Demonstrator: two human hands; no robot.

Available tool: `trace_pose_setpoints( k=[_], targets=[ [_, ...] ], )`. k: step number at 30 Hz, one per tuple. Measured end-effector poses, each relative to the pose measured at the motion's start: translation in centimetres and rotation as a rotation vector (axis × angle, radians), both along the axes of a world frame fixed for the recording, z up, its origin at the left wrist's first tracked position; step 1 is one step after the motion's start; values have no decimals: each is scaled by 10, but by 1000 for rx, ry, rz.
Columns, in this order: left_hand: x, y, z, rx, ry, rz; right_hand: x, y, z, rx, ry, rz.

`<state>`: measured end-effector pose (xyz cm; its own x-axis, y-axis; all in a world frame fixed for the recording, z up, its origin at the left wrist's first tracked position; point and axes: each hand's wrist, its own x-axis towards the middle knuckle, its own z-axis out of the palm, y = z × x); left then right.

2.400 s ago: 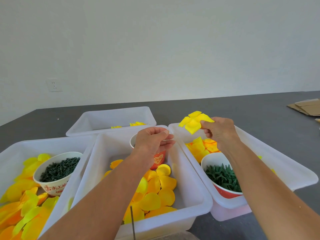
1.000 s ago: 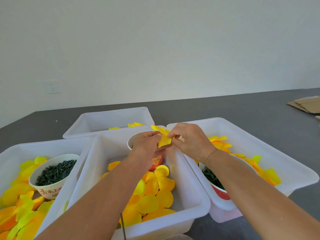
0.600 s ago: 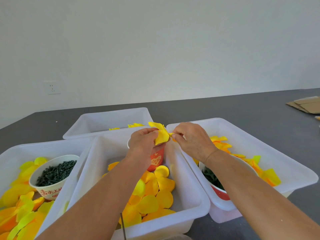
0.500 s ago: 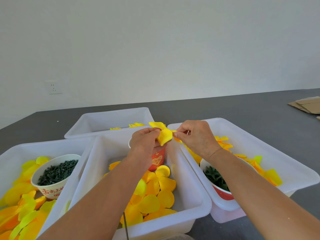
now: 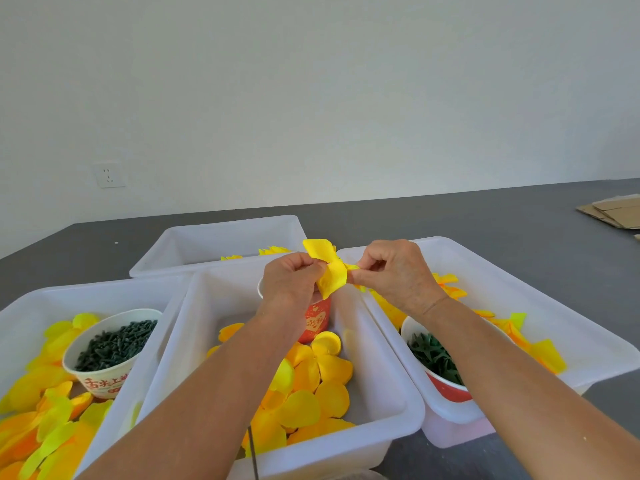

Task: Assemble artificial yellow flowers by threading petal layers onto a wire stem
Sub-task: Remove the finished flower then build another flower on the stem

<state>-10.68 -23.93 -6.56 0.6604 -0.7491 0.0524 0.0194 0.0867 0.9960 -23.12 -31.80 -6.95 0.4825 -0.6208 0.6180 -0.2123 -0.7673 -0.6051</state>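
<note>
A yellow petal layer [image 5: 330,271] is held up between both hands above the middle white bin [image 5: 381,420]. My left hand [image 5: 292,282] pinches its left side with curled fingers. My right hand [image 5: 391,271] pinches its right edge between thumb and fingertips. Whatever stem passes through the petals is hidden by the fingers. A thin dark wire [image 5: 252,455] stands at the bottom edge in front of the middle bin. Loose round yellow petals [image 5: 311,393] lie in that bin.
A red paper cup [image 5: 317,318] stands in the middle bin under my hands. The left bin [image 5: 20,306] holds a bowl of dark green pieces [image 5: 114,342] and petals. The right bin [image 5: 588,344] holds a red bowl of green calyxes [image 5: 433,358]. Another bin [image 5: 214,237] stands behind; cardboard [image 5: 613,211] lies far right.
My right hand brought the petal layer from over the right bin to my left hand. Both hands now pinch it, and it has been turned slightly between them.
</note>
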Motion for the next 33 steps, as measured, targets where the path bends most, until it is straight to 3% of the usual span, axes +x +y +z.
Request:
trace_pose_setpoints(
  k=[5, 9, 13, 19, 26, 33],
  targets=[
    [3, 0, 0, -26, -74, 68, 2, 0, -1, 44, 162, 66],
    [1, 1, 2, -43, -34, 18, -3, -1, 2, 108, 58, 42],
    [-6, 6, 6, -92, 87, -168, -4, 0, 3, 111, -40, 15],
    [-8, 6, 1, -74, -19, -262, -1, 0, 2, 113, -88, 16],
    [-3, 5, -3, -68, 5, -211, -3, 1, 1, 240, -4, 217],
    [-3, 2, -3, -86, -5, -157, -3, 1, 3, 348, -20, 206]
  ],
)
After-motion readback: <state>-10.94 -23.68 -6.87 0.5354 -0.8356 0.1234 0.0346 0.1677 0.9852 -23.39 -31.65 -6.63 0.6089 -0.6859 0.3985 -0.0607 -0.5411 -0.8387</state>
